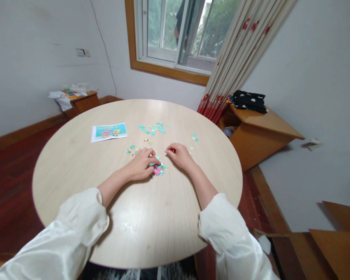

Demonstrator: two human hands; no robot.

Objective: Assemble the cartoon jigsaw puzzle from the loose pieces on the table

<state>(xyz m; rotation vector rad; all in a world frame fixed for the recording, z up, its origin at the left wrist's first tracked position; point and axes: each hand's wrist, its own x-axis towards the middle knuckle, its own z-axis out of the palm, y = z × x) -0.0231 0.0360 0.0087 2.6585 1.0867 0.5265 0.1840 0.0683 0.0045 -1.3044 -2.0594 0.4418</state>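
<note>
A cluster of joined jigsaw puzzle pieces (157, 170), pink, teal and white, lies flat on the round table. My left hand (142, 163) rests over its left side, fingers apart and slightly bent, with the fingertips touching the pieces and hiding some. To the right of the cluster, just above the tabletop, is my right hand (177, 153). Its thumb and fingers are pinched together; what is between them, if anything, is too small to make out. A few loose pieces (131, 148) lie beyond my left hand.
A printed picture (109, 132) with cartoon figures lies at the back left of the pale round table (140, 217). Loose teal pieces (154, 128) are scattered at the back, others (195, 137) at right. A wooden cabinet (262, 124) stands beyond the right edge.
</note>
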